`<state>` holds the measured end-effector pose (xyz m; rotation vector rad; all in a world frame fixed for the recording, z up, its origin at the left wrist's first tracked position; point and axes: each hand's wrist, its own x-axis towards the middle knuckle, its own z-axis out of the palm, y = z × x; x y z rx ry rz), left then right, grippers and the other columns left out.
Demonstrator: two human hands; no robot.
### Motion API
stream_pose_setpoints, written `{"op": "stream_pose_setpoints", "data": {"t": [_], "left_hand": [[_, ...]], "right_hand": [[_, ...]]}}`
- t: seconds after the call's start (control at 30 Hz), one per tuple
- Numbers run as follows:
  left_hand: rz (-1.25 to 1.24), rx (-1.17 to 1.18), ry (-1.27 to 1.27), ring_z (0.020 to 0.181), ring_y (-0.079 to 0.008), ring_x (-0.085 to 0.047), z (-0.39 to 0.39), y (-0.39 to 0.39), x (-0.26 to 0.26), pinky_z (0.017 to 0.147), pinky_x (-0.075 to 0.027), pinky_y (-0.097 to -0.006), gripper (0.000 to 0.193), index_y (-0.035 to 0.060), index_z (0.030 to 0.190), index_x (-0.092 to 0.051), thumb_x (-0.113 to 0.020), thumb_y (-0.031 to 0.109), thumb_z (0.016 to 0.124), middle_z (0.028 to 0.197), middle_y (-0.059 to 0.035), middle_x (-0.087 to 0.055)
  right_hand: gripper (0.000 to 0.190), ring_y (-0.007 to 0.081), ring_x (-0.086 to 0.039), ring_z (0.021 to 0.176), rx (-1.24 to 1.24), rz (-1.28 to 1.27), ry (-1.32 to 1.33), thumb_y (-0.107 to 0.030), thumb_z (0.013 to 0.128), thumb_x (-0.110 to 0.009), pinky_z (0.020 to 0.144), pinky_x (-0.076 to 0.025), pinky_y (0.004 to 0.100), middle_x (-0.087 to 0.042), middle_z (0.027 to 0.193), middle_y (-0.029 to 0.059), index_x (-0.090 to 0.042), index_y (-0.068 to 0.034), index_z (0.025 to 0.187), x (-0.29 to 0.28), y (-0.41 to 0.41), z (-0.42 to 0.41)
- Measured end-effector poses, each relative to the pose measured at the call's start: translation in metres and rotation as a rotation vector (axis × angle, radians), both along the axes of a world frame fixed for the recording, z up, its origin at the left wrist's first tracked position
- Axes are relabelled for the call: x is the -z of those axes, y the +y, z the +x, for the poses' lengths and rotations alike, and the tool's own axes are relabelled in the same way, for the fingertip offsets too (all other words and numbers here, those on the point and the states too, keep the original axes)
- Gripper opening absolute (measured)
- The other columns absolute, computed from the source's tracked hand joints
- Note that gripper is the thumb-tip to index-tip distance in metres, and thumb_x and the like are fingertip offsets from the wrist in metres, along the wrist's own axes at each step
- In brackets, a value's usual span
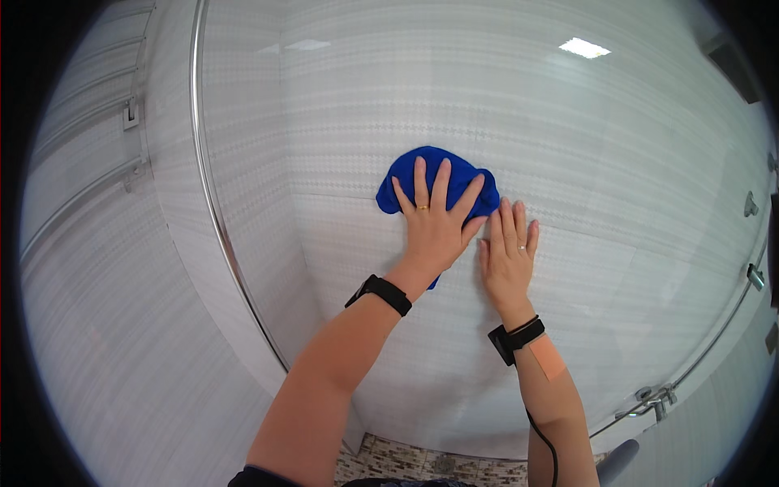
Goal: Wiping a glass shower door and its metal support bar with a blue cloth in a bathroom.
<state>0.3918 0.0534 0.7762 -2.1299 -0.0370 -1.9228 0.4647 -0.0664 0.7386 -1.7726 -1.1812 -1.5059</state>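
Note:
My left hand (433, 228) presses a bunched blue cloth (426, 157) flat against a light grey-white tiled wall (389, 97). Its fingers are spread over the cloth, and a loose end of the cloth hangs below the wrist. Just to the right, touching or almost touching the cloth's edge, my right hand (510, 255) lies palm-down on the tiles with nothing in it. Both wrists carry black straps; a cable runs down the right forearm, which also bears an orange patch. What the left palm covers is hidden.
A vertical chrome bar (210, 170) edges the shower space on the left, with a towel rack (85, 109) beyond. At lower right is a chrome shower mixer (654, 406) near a long thin rail (724, 335). Mosaic flooring (389, 456) with a drain (444, 465) shows below.

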Motion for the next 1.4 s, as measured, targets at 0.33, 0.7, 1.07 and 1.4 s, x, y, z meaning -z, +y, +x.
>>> {"op": "stream_pose_setpoints", "data": {"t": [0.33, 0.7, 1.07, 1.4], "left_hand": [[0.026, 0.008, -0.097, 0.130, -0.0437, -0.018, 0.013, -0.016, -0.063, 0.098, -0.009, -0.0678, 0.048, 0.0222, 0.128, -0.049, -0.062, 0.032, 0.082, 0.137, -0.0181, -0.029], [0.069, -0.026, -0.244, 0.130, -0.0422, -0.019, 0.034, -0.030, -0.122, 0.097, -0.014, -0.0686, 0.043, 0.0227, 0.125, -0.052, -0.060, 0.034, 0.084, 0.134, -0.0172, -0.034], [0.120, 0.034, 0.036, 0.131, -0.0420, -0.018, 0.038, -0.059, -0.031, 0.098, -0.012, -0.0670, 0.049, 0.0280, 0.126, -0.050, -0.064, 0.035, 0.080, 0.138, -0.0138, -0.029], [0.142, 0.049, -0.096, 0.130, -0.0400, -0.022, 0.056, -0.083, -0.084, 0.098, -0.013, -0.0671, 0.048, 0.0272, 0.124, -0.052, -0.065, 0.035, 0.079, 0.135, -0.0132, -0.034]], "right_hand": [[0.059, 0.0321, -0.023, 0.135, -0.112, 0.054, 0.066, -0.009, 0.084, -0.055, 0.109, -0.011, 0.0519, -0.029, 0.143, 0.0149, -0.031, 0.001, 0.136, 0.003, -0.027, -0.002], [0.061, 0.0306, -0.022, 0.136, 0.094, 0.096, 0.050, -0.018, 0.084, -0.055, 0.109, -0.012, 0.0499, -0.028, 0.144, 0.0143, -0.030, 0.001, 0.137, 0.008, -0.034, 0.024], [0.059, 0.0313, -0.023, 0.135, -0.033, 0.080, 0.049, -0.015, 0.084, -0.054, 0.108, -0.014, 0.0504, -0.030, 0.143, 0.0153, -0.032, 0.002, 0.135, 0.007, -0.042, 0.026], [0.058, 0.0329, -0.019, 0.136, 0.053, 0.143, 0.160, -0.014, 0.087, -0.051, 0.109, -0.008, 0.0518, -0.026, 0.144, 0.0170, -0.028, 0.004, 0.136, 0.022, -0.096, 0.039]]}}
